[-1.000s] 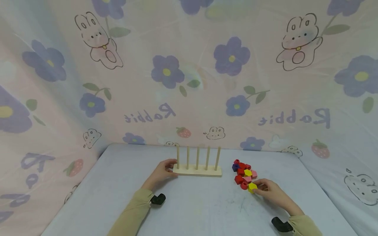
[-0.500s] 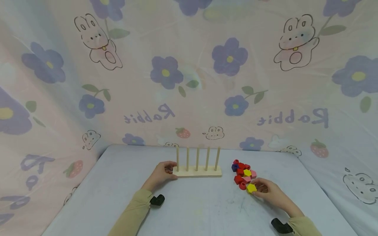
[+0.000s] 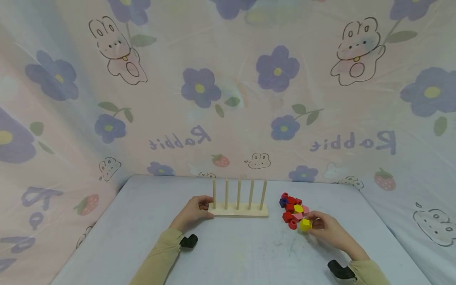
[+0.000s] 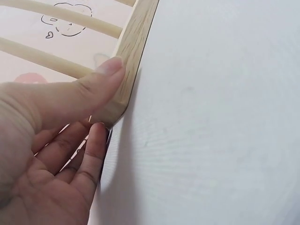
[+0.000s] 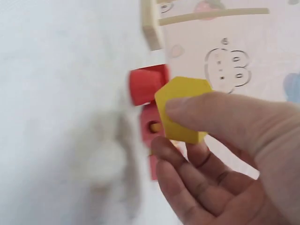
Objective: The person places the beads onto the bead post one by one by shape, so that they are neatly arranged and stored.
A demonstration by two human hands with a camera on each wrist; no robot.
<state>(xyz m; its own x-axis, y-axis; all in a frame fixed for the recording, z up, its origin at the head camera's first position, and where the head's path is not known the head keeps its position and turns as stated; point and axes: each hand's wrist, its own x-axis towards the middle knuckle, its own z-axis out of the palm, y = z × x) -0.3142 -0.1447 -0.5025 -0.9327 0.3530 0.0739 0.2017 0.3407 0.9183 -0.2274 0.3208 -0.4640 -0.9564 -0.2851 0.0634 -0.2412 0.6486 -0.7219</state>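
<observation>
In the head view, my left hand point(image 3: 194, 210) grips the left end of a pale wooden peg stand point(image 3: 238, 212) with several upright pegs. The left wrist view shows the thumb pressed on the front of the base point(image 4: 136, 42) and the fingers behind its end. No bead is on the pegs. My right hand point(image 3: 329, 230) pinches a yellow hexagonal bead point(image 3: 305, 225) between thumb and fingers, at the near edge of a bead pile. In the right wrist view the yellow bead point(image 5: 187, 86) stands in front of red and pink beads, partly hiding them.
The pile right of the stand holds several red beads point(image 3: 287, 217), pink beads point(image 3: 297, 216), a dark blue bead point(image 3: 283, 202) and another yellow bead point(image 3: 298, 209). A white-covered table point(image 3: 249, 253) lies under everything. A printed cloth point(image 3: 235, 118) hangs behind it.
The peg stand has shifted slightly toward me with my left hand on it. The yellow bead has turned in my right hand, its hexagonal face no longer facing the head camera.
</observation>
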